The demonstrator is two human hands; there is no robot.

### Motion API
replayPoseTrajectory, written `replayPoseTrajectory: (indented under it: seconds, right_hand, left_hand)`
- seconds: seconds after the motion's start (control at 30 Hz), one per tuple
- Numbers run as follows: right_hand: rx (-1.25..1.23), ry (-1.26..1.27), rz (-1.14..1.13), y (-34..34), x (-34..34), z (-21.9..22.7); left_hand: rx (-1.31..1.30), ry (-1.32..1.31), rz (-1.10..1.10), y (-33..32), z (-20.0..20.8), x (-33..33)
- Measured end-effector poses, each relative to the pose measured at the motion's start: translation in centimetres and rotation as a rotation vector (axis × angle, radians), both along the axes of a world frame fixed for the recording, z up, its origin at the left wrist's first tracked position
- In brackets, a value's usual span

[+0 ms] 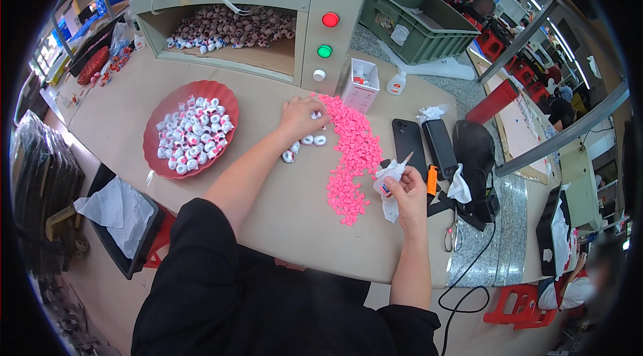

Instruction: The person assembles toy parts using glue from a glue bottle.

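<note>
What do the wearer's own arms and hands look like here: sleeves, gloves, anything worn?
Both forearms are bare. The left hand and right hand wear no gloves; no watch or ring is visible. Black sleeves end about the elbows, part of a black top.

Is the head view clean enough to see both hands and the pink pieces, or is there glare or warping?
Head view: even overhead light, soft shadows; left hand, right hand and pink pieces sharp; bench edges bend toward the rim, corners black; windows upper left blown out; lower right edge blurred.
</note>
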State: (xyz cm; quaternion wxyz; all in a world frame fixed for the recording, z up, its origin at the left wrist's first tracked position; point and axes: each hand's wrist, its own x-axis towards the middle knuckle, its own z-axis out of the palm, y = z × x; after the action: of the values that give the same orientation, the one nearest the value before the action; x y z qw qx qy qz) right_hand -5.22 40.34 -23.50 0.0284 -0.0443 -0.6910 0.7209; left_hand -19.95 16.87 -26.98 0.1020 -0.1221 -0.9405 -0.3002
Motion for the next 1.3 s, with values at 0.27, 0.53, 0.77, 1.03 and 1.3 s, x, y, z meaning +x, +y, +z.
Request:
replayPoseTrajectory:
  seconds: [0.27,0.53,0.77,1.03,1.3]
  right_hand:
    - [-0.097,0.049,0.148,-1.3,0.1,-0.4]
    - [-0.385,0.113,0.193,-0.8,0.9,1.2]
    - [-0.535,-0.003,0.243,-4.0,3.0,1.1]
    - [-0.869,0.102,0.068,-5.1,4.9,-2.3]
    - [-0.763,0.048,0.030,-6.5,5.4,-1.6]
  left_hand:
    - [0.234,0.160,-0.174,0.4,-0.5,5.4]
    - [0.441,-0.140,-0.043,-3.6,2.5,12.9]
    - [0.204,-0.022,-0.162,-4.8,0.5,16.4]
    - [1.572,-0.802,-0.239,-2.0,0.7,18.3]
    - [1.288,-0.667,-0.283,-1.0,-0.5,19.7]
